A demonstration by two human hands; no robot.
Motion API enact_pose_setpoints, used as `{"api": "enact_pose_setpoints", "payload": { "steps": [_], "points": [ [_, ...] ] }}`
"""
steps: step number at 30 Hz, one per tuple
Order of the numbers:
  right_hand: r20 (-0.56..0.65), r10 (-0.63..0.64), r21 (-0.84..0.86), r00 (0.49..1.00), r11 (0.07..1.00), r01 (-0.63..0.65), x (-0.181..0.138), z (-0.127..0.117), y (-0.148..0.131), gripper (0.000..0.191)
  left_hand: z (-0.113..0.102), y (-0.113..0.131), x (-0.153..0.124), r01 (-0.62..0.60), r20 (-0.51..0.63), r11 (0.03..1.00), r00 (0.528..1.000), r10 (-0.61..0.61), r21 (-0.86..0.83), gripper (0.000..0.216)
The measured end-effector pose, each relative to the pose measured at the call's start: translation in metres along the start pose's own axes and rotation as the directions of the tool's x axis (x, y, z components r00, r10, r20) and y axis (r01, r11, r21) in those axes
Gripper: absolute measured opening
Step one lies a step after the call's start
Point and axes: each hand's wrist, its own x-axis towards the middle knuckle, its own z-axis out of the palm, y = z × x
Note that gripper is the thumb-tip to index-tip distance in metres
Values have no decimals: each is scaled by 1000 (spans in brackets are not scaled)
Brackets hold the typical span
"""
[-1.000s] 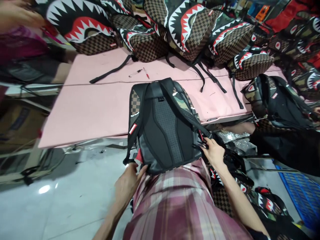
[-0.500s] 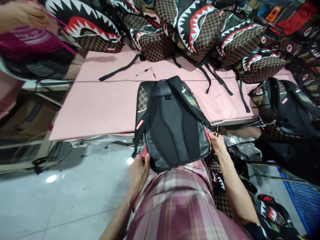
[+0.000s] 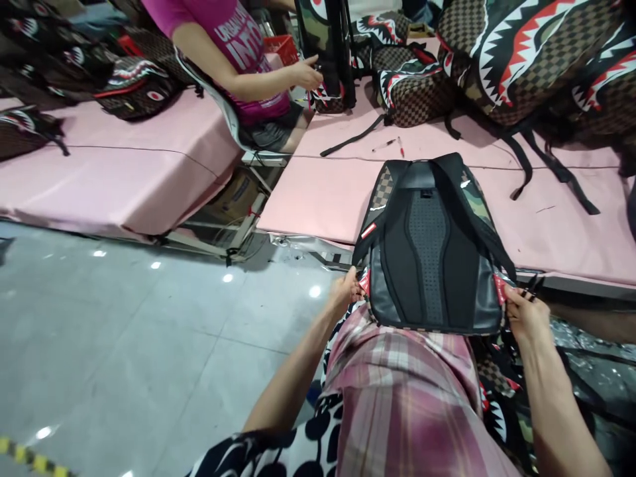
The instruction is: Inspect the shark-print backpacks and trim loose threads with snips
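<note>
A black backpack [image 3: 428, 252] leans with its padded back panel and straps towards me, its lower edge at my lap and its top over the pink table. My left hand [image 3: 344, 291] is closed at its lower left corner, by a red tab [image 3: 364, 283]. At the lower right corner my right hand [image 3: 529, 318] pinches another red tab [image 3: 499, 289]. Thin black snips [image 3: 533, 286] stick out from the fingers of that same hand. Checkered and camouflage cloth shows along the bag's sides.
Shark-mouth backpacks [image 3: 541, 59] line the back of the pink table [image 3: 308, 192]. Two pens [image 3: 392, 144] lie on it. Across from me a person in a magenta shirt [image 3: 233, 46] handles another bag [image 3: 325, 59]. More bags [image 3: 497, 411] sit low at my right.
My view has swung left, bringing the second table and the co-worker into sight. The backpack has been turned a little and sits more level; both hands keep hold of its lower corners.
</note>
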Motion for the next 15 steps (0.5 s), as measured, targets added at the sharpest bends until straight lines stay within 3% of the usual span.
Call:
{"api": "enact_pose_setpoints", "payload": {
  "steps": [4, 15],
  "points": [
    [6, -18, -7, 1000, 1000, 18, 1, -1, 2, 44, -3, 1, 3, -44, 12, 995, 999, 44, 84, 41],
    [-5, -96, -11, 995, 995, 96, -3, -2, 11, 41, -8, -13, 22, 18, 195, 989, 981, 11, -150, 35]
  ]
}}
